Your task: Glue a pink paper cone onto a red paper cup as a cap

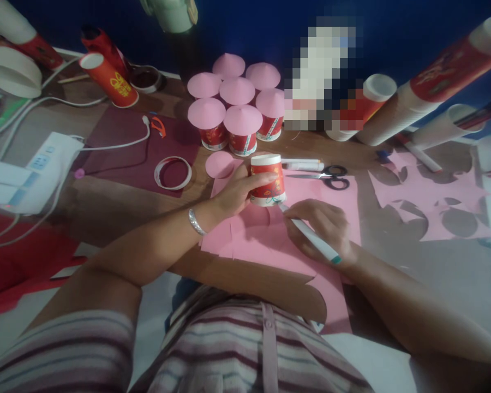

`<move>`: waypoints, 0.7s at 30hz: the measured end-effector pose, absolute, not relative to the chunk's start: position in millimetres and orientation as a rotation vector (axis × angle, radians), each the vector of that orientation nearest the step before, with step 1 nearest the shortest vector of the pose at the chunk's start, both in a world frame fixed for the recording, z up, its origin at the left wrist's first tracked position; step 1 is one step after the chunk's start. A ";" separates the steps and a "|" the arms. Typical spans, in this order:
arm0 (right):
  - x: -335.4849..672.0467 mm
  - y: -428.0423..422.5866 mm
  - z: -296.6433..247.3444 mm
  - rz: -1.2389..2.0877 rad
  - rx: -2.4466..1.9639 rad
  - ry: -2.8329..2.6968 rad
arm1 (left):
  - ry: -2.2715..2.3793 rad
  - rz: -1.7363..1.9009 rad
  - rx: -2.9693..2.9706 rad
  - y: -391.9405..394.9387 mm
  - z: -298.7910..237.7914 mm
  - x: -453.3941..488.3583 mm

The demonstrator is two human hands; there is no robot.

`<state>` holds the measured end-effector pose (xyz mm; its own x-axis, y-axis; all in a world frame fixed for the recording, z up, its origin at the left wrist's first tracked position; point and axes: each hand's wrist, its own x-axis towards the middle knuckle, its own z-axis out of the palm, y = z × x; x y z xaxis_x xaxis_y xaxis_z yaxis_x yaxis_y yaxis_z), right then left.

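Observation:
My left hand [238, 192] is wrapped round a red and white paper cup [267, 183] above the pink sheets. Green marks show along the white band at the cup's lower edge. In my right hand [321, 226] is a white marker with a green end [317, 240], its tip at or very near that band. Under both hands lie overlapping pink paper sheets [257, 243]. Just behind the cup are black-handled scissors [331, 176] and white marker pens [303, 164]. A pink paper disc [220, 164] rests left of the cup.
Several red cups with pink cone tops [243, 121] stand grouped at the back. Cut-out pink paper [413, 210] lies right, below cardboard tubes [393, 117]. At left are a tape roll [172, 173] on a maroon sheet [123, 155], a white power strip [51, 169] and cables.

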<state>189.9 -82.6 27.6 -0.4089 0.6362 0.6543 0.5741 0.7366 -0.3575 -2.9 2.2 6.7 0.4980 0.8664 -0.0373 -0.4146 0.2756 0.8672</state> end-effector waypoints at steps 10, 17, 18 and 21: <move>186.7 -81.9 28.7 0.109 -0.880 -2.127 | 0.587 0.928 0.968 2.4 5.9 -2.2; 185.2 -80.7 27.1 0.118 -0.828 -2.123 | 0.584 0.921 0.953 2.7 6.3 -2.3; 185.4 -80.8 27.5 0.136 -0.842 -2.121 | 0.576 0.920 0.955 2.6 6.6 -2.3; 186.8 -81.9 28.6 0.210 -0.912 -2.119 | 0.561 0.929 0.966 2.0 7.1 -2.3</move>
